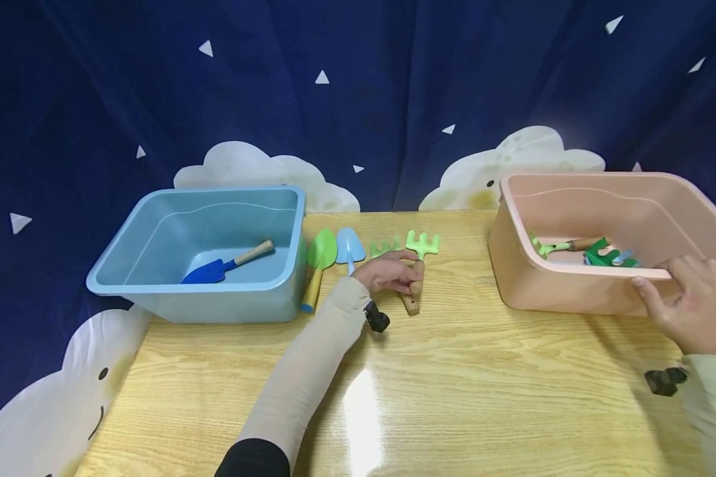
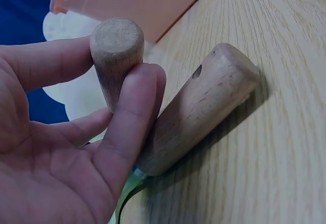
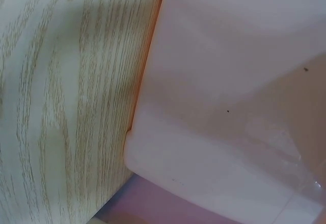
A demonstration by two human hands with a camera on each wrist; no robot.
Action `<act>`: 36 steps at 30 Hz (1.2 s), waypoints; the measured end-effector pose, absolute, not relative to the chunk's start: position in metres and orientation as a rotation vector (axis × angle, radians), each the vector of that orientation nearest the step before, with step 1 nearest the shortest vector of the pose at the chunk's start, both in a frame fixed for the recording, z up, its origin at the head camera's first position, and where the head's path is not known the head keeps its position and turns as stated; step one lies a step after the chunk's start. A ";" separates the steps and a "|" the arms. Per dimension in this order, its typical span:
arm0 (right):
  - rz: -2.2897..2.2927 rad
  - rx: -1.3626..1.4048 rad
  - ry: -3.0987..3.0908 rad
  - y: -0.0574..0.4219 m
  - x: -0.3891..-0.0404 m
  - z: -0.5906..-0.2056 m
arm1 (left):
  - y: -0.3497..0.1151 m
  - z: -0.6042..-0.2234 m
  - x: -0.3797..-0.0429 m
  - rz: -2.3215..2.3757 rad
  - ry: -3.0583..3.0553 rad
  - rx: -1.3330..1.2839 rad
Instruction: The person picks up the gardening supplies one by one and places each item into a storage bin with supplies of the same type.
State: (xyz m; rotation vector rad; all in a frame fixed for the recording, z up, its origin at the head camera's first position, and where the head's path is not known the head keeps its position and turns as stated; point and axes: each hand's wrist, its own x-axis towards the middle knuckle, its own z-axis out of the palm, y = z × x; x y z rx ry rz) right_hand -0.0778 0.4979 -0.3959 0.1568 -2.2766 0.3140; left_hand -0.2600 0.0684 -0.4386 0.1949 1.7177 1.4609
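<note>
In the head view my left hand [image 1: 388, 273] pinches the wooden handle of a light green hand rake [image 1: 422, 245]. The left wrist view shows thumb and fingers on that handle [image 2: 117, 46]. A second green rake [image 1: 384, 246] lies beside it, partly hidden by the hand; its wooden handle [image 2: 198, 107] rests on the table. My right hand [image 1: 695, 305] grips the front rim of the pink bin [image 1: 573, 285], fingers over the edge and thumb outside. The bin's pink wall [image 3: 219, 132] fills much of the right wrist view, where the hand itself is not seen.
A blue bin [image 1: 203, 301] at the left holds a blue trowel [image 1: 205, 271]. Next to it lie a green trowel [image 1: 322, 250] and a light blue trowel [image 1: 349, 245]. Inside the pink bin are a light green rake [image 1: 551, 249] and a dark green tool [image 1: 602, 255].
</note>
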 end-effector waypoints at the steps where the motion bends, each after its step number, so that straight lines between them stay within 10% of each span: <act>1: 0.309 0.160 -2.283 0.498 -0.078 -0.395 | 0.068 -0.438 -0.260 1.461 1.722 0.197; 36: 0.310 0.151 -2.281 0.505 -0.080 -0.401 | 0.063 -0.434 -0.260 1.720 1.624 0.312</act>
